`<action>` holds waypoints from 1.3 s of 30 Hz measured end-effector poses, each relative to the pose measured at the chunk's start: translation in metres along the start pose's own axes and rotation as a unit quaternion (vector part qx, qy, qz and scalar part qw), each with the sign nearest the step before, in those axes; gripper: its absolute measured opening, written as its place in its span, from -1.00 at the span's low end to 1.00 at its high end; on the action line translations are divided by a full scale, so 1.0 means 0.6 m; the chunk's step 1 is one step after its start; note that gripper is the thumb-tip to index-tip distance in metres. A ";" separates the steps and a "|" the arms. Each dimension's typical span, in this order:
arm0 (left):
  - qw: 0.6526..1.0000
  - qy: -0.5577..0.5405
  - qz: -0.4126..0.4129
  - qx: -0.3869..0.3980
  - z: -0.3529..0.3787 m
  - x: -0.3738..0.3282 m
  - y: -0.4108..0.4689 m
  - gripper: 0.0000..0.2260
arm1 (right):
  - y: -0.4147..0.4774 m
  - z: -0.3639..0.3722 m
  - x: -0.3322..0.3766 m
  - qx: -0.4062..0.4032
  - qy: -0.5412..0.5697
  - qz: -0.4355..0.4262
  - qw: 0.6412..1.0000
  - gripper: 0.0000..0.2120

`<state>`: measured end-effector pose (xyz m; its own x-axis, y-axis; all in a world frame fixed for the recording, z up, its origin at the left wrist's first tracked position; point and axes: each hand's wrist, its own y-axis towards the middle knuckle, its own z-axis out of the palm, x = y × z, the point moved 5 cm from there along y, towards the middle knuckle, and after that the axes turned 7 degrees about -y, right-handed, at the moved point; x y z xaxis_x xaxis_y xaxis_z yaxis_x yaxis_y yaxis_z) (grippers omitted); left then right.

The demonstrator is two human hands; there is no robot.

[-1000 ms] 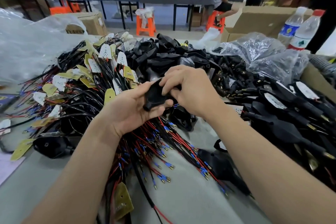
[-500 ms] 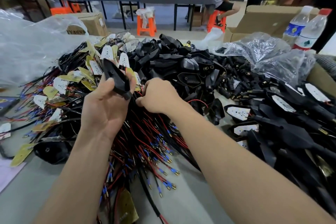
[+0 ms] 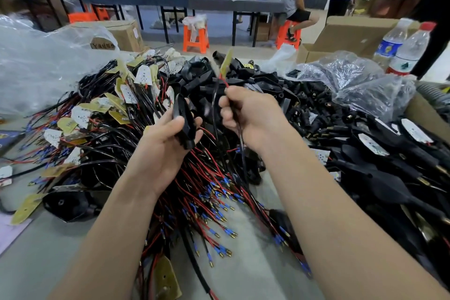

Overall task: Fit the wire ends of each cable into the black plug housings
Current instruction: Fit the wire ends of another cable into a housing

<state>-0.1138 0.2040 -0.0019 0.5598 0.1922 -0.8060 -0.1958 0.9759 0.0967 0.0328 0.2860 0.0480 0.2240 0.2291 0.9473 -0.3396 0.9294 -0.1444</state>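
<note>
My left hand grips a black plug housing, held upright over the pile. Just to its right, my right hand is curled round a black cable whose red wire and yellow board stick up above my fist. Below both hands spreads a heap of cables with red wires and blue-sleeved brass tips. A mound of loose black housings lies behind my hands.
Finished black plugs pile up at the right beside a clear bag of parts. Two water bottles stand at the far right by a cardboard box. Crumpled plastic sheeting covers the left. People sit and stand at the far table.
My right hand left the housing, dipped into the cable heap and has lifted one cable up. My left hand keeps the housing, now turned upright.
</note>
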 end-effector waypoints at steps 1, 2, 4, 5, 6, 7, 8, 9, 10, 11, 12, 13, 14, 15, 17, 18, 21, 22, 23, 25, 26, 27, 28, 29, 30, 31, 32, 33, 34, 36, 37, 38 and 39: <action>1.000 0.001 -0.003 0.002 0.003 0.001 -0.001 -0.66 | -0.001 -0.010 0.009 0.002 -0.021 -0.019 1.000 -0.86; 1.000 -0.003 -0.004 0.004 0.005 0.002 -0.001 -0.66 | 0.000 -0.018 0.016 0.001 -0.088 -0.041 0.995 -0.83; 1.000 -0.011 -0.002 0.007 0.014 0.003 -0.002 -0.65 | -0.009 -0.029 0.032 -0.022 -0.292 -0.094 0.951 -0.78; 1.000 -0.013 0.000 0.012 0.019 0.003 -0.003 -0.65 | -0.011 -0.035 0.039 -0.052 -0.394 -0.126 0.909 -0.78; 1.000 -0.014 -0.002 0.024 0.025 0.006 -0.003 -0.66 | -0.014 -0.039 0.047 -0.086 -0.483 -0.159 0.857 -0.78; 0.999 -0.016 -0.007 0.041 0.033 0.009 -0.005 -0.67 | -0.017 -0.038 0.051 -0.100 -0.545 -0.181 0.813 -0.78; 0.998 -0.020 -0.015 0.058 0.040 0.012 -0.006 -0.67 | -0.020 -0.035 0.051 -0.092 -0.568 -0.182 0.797 -0.77; 0.997 -0.025 -0.024 0.072 0.045 0.016 -0.008 -0.68 | -0.019 -0.033 0.046 -0.070 -0.538 -0.162 0.824 -0.76; 0.996 -0.029 -0.032 0.080 0.049 0.020 -0.009 -0.67 | -0.015 -0.033 0.038 -0.049 -0.454 -0.121 0.881 -0.77; 0.995 -0.031 -0.038 0.084 0.051 0.024 -0.010 -0.66 | -0.011 -0.033 0.029 -0.031 -0.340 -0.066 0.938 -0.81; 0.995 -0.026 -0.042 0.084 0.052 0.027 -0.010 -0.65 | -0.011 -0.031 0.020 -0.021 -0.253 -0.018 0.967 -0.83; 0.995 -0.015 -0.047 0.084 0.052 0.030 -0.009 -0.63 | -0.010 -0.029 0.013 -0.013 -0.212 0.009 0.977 -0.82; 0.995 -0.001 -0.053 0.088 0.053 0.032 -0.009 -0.60 | -0.009 -0.026 0.007 -0.001 -0.196 0.019 0.980 -0.79; 0.994 0.013 -0.060 0.096 0.054 0.034 -0.009 -0.58 | -0.009 -0.024 0.003 0.013 -0.181 0.023 0.983 -0.77; 0.991 0.031 -0.072 0.106 0.056 0.037 -0.010 -0.55 | -0.013 -0.021 -0.001 0.058 -0.139 0.050 0.987 -0.74; 0.991 0.038 -0.078 0.106 0.056 0.039 -0.011 -0.54 | -0.017 -0.019 -0.002 0.086 -0.119 0.070 0.987 -0.73; 0.990 0.071 -0.092 0.084 0.052 0.047 -0.012 -0.60 | -0.024 -0.018 0.001 0.122 -0.071 0.097 0.985 -0.71; 0.990 0.080 -0.095 0.071 0.049 0.050 -0.012 -0.64 | -0.024 -0.021 0.005 0.110 -0.045 0.087 0.989 -0.71; 0.990 0.085 -0.097 0.057 0.047 0.051 -0.011 -0.66 | -0.022 -0.026 0.010 0.090 -0.009 0.068 0.994 -0.72; 0.992 0.079 -0.092 0.030 0.046 0.048 -0.010 -0.68 | -0.020 -0.040 0.018 0.058 0.079 0.030 0.995 -0.73; 0.994 0.065 -0.088 0.018 0.047 0.045 -0.010 -0.69 | -0.021 -0.047 0.020 0.052 0.119 0.021 0.991 -0.73; 0.995 0.042 -0.089 0.011 0.049 0.042 -0.011 -0.70 | -0.022 -0.053 0.019 0.053 0.152 0.019 0.987 -0.72; 0.995 0.013 -0.099 0.013 0.052 0.042 -0.014 -0.70 | -0.024 -0.057 0.015 0.058 0.175 0.022 0.983 -0.71; 0.993 -0.013 -0.117 0.025 0.057 0.045 -0.019 -0.66 | -0.027 -0.061 0.010 0.061 0.193 0.026 0.979 -0.71; 0.988 -0.029 -0.145 0.045 0.065 0.051 -0.027 -0.61 | -0.030 -0.065 0.004 0.064 0.205 0.029 0.976 -0.70; 0.980 -0.032 -0.179 0.075 0.077 0.061 -0.035 -0.58 | -0.032 -0.070 -0.002 0.059 0.214 0.028 0.975 -0.71; 0.971 -0.025 -0.211 0.111 0.091 0.072 -0.044 -0.59 | -0.032 -0.077 -0.008 0.047 0.222 0.023 0.974 -0.71; 0.961 -0.012 -0.234 0.146 0.103 0.083 -0.053 -0.61 | -0.031 -0.087 -0.013 0.025 0.229 0.011 0.973 -0.72; 0.953 0.000 -0.248 0.174 0.114 0.093 -0.061 -0.63 | -0.029 -0.098 -0.016 -0.009 0.233 -0.007 0.973 -0.73; 0.945 0.006 -0.269 0.187 0.128 0.107 -0.072 -0.64 | -0.028 -0.123 -0.021 -0.091 0.231 -0.056 0.967 -0.76; 0.945 0.006 -0.276 0.178 0.130 0.111 -0.074 -0.63 | -0.028 -0.133 -0.024 -0.127 0.223 -0.078 0.963 -0.77; 0.946 0.008 -0.280 0.164 0.130 0.115 -0.075 -0.63 | -0.028 -0.141 -0.029 -0.154 0.202 -0.098 0.962 -0.77; 0.948 0.014 -0.281 0.147 0.129 0.117 -0.073 -0.62 | -0.029 -0.147 -0.034 -0.177 0.163 -0.117 0.964 -0.76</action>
<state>-0.0036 0.1825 -0.0175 0.4874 -0.3658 -0.7929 0.3630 0.9107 -0.1970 0.1148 0.2907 0.0060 0.5509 0.0271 0.8341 0.0740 0.9940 -0.0811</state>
